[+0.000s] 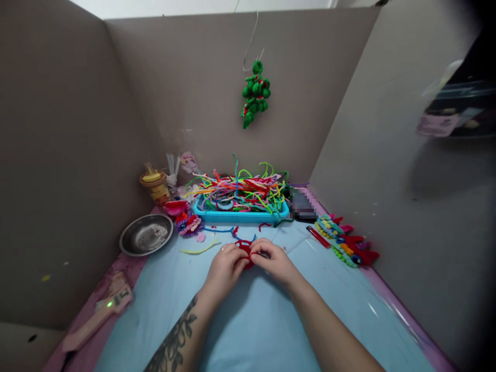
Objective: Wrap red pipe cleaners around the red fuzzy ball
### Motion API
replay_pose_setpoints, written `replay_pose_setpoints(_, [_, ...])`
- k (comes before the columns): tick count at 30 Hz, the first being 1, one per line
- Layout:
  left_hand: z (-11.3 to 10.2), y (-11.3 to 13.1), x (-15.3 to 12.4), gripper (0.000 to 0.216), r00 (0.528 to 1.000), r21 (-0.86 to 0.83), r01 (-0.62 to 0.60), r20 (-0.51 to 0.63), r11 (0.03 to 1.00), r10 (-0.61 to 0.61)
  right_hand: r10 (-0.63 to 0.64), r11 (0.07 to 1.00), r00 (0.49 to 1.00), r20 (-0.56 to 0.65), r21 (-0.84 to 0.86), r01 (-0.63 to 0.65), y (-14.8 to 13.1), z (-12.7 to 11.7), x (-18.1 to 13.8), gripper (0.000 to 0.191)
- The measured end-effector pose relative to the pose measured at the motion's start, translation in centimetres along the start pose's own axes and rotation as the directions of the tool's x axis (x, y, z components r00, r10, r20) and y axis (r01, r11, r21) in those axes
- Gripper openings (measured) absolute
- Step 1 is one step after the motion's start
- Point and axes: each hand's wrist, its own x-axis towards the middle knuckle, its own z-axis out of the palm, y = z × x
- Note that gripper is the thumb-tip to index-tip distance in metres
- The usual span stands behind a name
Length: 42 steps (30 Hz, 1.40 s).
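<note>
A red pipe-cleaner piece (244,244), bent into a rounded shape, is held between my two hands above the blue table cover. My left hand (228,263) pinches its left side near the bottom. From the right, my right hand (273,258) pinches the same piece, thumb and forefinger close to the left fingertips. The fingers hide much of the piece. Just beyond it lie a blue pipe cleaner (219,230) and small red scraps. A yellow pipe cleaner (199,249) rests to the left of my hands.
A blue tray (240,217) heaped with colourful pipe cleaners stands at the back. Left are a metal bowl (134,237) with small white bits and a pink glue gun (104,310). Right lie a red cutter (318,237) and finished pipe-cleaner figures (344,242). A green ornament (256,93) hangs behind.
</note>
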Motion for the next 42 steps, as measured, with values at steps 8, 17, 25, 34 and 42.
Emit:
replay_pose_setpoints(8, [0.1, -0.2, 0.0, 0.011, 0.998, 0.032, 0.063, 0.011, 0.998, -0.063, 0.006, 0.999, 1.000, 0.015, 0.038, -0.007, -0.6, 0.0, 0.0, 0.004])
replay_pose_setpoints(17, [-0.2, 0.5, 0.1, 0.016, 0.990, -0.134, 0.139, -0.007, 0.981, -0.142, -0.014, 1.000, 0.999, -0.042, -0.016, 0.013, -0.7, 0.3, -0.1, 0.007])
replay_pose_setpoints(25, [-0.3, 0.7, 0.5, 0.019, 0.966, -0.334, 0.258, 0.059, 0.907, -0.253, -0.368, 0.868, 0.926, -0.088, -0.388, 0.308, -1.1, 0.6, -0.6, 0.016])
replay_pose_setpoints(34, [0.2, 0.4, 0.4, 0.019, 0.945, -0.303, 0.293, -0.049, 0.907, -0.322, -0.442, 0.796, 0.886, -0.143, -0.517, 0.314, -1.3, 1.2, -1.0, 0.025])
replay_pose_setpoints(42, [-0.2, 0.9, 0.2, 0.021, 0.978, -0.193, 0.163, -0.094, 0.967, -0.184, -0.204, 0.949, 0.959, -0.197, -0.282, 0.144, -1.3, 1.4, -0.9, 0.015])
